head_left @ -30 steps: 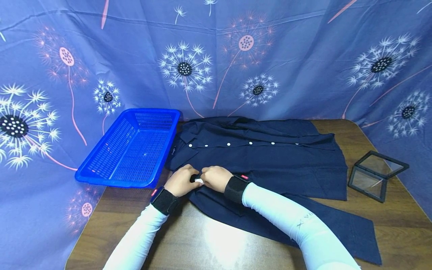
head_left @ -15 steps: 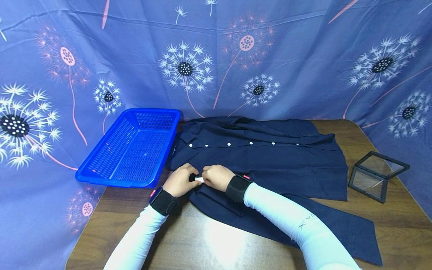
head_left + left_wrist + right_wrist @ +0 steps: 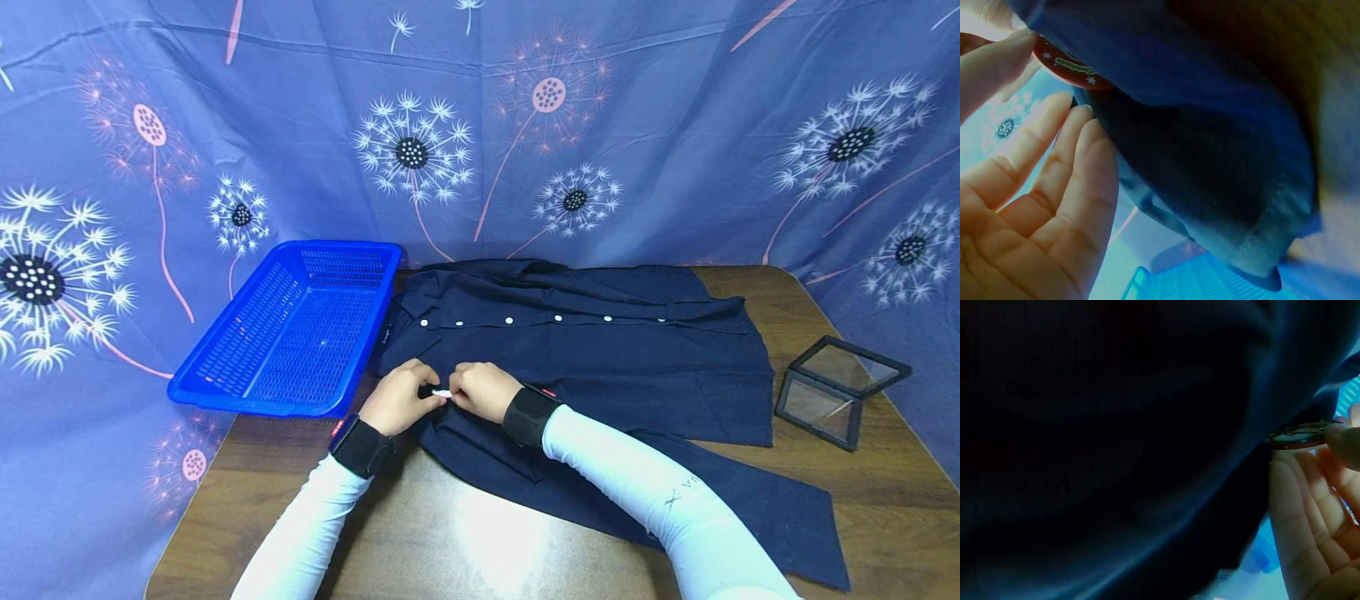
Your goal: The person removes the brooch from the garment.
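A dark navy shirt (image 3: 600, 354) with white buttons lies spread on the wooden table, its collar to the left. At its near shoulder a small round badge (image 3: 442, 393) sits between both hands. In the left wrist view the badge (image 3: 1066, 65) is red with white stars, partly covered by navy cloth. My left hand (image 3: 396, 400) has its thumb on the badge's edge, other fingers curved close by. My right hand (image 3: 483, 393) pinches the badge's other side against the cloth; in the right wrist view the badge (image 3: 1297, 434) appears edge-on. Its back is hidden.
A blue plastic basket (image 3: 180, 390) stands left of the collar. On the table's right side a black-framed clear case (image 3: 817, 408) lies unfolded, with a small thin item inside. A blue dandelion-print cloth (image 3: 480, 125) hangs behind the table (image 3: 420, 533).
The badge has tilted between the hands, from its pale face showing to a thinner sliver. Both hands have risen slightly. Shirt, basket and case stay put.
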{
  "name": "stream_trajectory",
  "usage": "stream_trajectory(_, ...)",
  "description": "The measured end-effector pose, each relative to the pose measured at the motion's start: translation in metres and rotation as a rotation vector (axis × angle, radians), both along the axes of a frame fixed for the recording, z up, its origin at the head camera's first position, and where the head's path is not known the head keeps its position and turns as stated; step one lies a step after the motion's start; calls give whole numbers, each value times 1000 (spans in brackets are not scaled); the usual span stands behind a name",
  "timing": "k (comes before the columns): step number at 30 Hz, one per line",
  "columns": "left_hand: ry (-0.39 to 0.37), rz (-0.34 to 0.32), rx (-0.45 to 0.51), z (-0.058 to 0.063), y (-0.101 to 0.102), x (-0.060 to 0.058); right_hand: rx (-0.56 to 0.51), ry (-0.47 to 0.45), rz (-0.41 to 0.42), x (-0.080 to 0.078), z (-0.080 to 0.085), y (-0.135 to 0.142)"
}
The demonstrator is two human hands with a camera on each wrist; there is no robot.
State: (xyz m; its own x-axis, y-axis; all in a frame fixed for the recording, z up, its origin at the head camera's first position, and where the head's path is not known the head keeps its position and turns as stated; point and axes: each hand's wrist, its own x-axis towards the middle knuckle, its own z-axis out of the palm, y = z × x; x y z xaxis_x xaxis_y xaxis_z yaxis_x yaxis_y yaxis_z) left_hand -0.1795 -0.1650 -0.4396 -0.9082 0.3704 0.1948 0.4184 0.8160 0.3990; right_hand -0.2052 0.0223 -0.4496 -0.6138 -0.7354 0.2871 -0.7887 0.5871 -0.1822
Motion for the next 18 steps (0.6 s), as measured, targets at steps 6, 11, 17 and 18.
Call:
stream_trajectory(6, -2, 5, 8, 0, 0, 0, -20, -24, -21, 0, 1, 0)
stream_trajectory(11, 17, 7, 12, 1, 1, -1, -30, -44, -42, -1, 2, 0)
stream_trajectory(17, 53, 6, 18, -1, 0, -1, -50, -55, -48, -2, 3, 0)
stream_trajectory(18, 62, 4, 18, -1, 0, -1, -56, -56, -52, -2, 4, 0)
